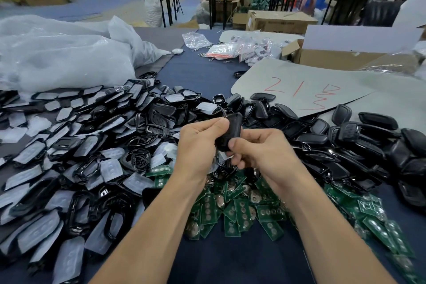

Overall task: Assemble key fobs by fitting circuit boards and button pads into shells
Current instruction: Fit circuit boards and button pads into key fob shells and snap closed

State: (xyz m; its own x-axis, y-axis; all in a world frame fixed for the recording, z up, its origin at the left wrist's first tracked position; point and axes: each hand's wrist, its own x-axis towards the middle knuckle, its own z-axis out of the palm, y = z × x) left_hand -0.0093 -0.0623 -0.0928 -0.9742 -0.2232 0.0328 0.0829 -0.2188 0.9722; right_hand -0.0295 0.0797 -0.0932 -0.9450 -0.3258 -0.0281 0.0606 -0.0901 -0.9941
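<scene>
Both hands hold one black key fob shell [231, 130] upright above the table's middle. My left hand [199, 145] pinches its upper edge with thumb and fingers. My right hand [260, 150] grips its lower part, thumb on the front. What is inside the shell is hidden. Under my hands lies a heap of green circuit boards [242, 210]. A wide pile of black front frames with translucent button pads [76, 157] covers the left. Black back shells [359, 145] are heaped on the right.
Large clear plastic bags [57, 57] fill the far left. A grey card with red marks [306, 92] lies at the right, a cardboard box [341, 55] behind it. Small bags with key rings [230, 49] lie further back on the blue cloth [198, 71].
</scene>
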